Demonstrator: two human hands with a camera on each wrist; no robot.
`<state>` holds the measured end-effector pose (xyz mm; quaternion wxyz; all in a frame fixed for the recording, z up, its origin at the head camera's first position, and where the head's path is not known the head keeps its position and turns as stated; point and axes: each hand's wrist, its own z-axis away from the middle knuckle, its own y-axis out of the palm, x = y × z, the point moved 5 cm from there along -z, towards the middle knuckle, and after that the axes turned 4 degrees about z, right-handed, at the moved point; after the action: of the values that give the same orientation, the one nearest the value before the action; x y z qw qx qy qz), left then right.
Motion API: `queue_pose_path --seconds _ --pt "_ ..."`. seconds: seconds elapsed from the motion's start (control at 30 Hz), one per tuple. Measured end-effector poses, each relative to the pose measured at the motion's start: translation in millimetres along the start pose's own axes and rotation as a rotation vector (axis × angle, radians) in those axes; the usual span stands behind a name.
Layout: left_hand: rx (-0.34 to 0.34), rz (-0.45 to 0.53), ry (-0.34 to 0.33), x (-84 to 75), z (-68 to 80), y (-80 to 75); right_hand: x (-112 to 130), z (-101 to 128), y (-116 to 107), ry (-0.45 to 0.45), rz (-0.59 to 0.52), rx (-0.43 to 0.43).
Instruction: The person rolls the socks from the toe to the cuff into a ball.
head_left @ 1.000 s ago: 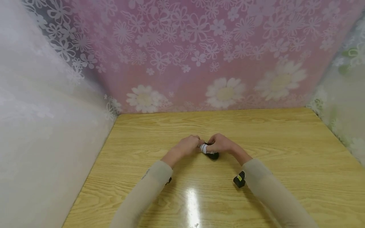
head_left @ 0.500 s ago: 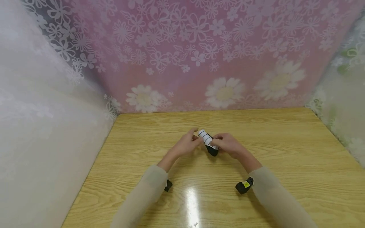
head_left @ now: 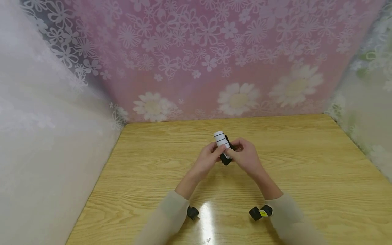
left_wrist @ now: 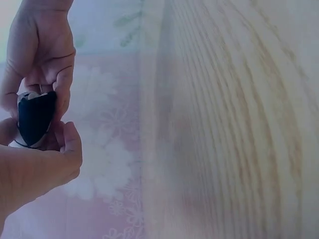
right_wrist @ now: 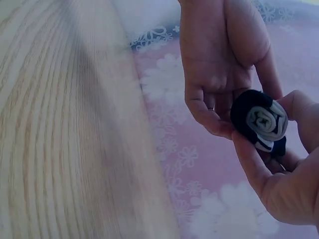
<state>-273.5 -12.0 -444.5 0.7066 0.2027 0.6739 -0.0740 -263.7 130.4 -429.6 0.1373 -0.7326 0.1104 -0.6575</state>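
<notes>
Two beige sleeves (head_left: pixel 165 221) come in from the near edge, each with a small black wrist camera (head_left: pixel 258 212) hanging just above the wooden table (head_left: pixel 306 177) and its glare patch. Further out, both hands meet over the middle of the table, lifted off the surface. Left hand (head_left: pixel 206 160) pinches a rolled sock (head_left: pixel 223 147), fingers curled onto it, and right hand (head_left: pixel 245 156) is clamped on the same roll from the other side, fingertips touching the left's. The roll is tilted, white end with thin dark stripes pointing up and away, black end low between the palms. From the right wrist view, the rolled sock (right_wrist: pixel 261 119) shows its spiral end on, grey-white layers inside a black outer wrap, pinched between thumb and fingers. In the left wrist view, the black end (left_wrist: pixel 34 118) sits tight between the two hands. Beyond the table's far edge rises a pink flowered backdrop (head_left: pixel 214 61), with pale translucent sheets (head_left: pixel 46 136) on either side.
</notes>
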Motion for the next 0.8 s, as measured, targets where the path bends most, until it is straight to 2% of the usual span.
queue_pose_path --seconds 0.13,0.23,0.33,0.43,0.57,0.67,0.8 --pt "-0.108 -0.028 0.075 -7.3 8.7 2.6 11.8 10.1 -1.1 -0.130 0.081 -0.125" --pt "-0.227 -0.041 0.154 -15.0 17.8 5.1 23.3 17.9 -1.4 -0.266 0.143 -0.220" --pt "-0.296 -0.039 0.211 -21.0 26.4 8.8 33.7 24.8 0.0 -0.400 0.232 -0.289" --pt "-0.298 -0.005 0.227 -24.4 33.3 14.1 42.2 31.2 0.9 -0.518 0.353 -0.350" --pt "-0.258 0.008 0.253 -29.8 39.0 20.0 50.9 38.0 2.3 -0.651 0.472 -0.419" --pt "-0.239 -0.013 0.282 -35.6 41.6 21.2 54.9 41.1 2.8 -0.732 0.485 -0.443" --pt "-0.220 -0.038 0.273 -40.5 44.4 20.7 56.6 43.7 5.3 -0.829 0.515 -0.448"
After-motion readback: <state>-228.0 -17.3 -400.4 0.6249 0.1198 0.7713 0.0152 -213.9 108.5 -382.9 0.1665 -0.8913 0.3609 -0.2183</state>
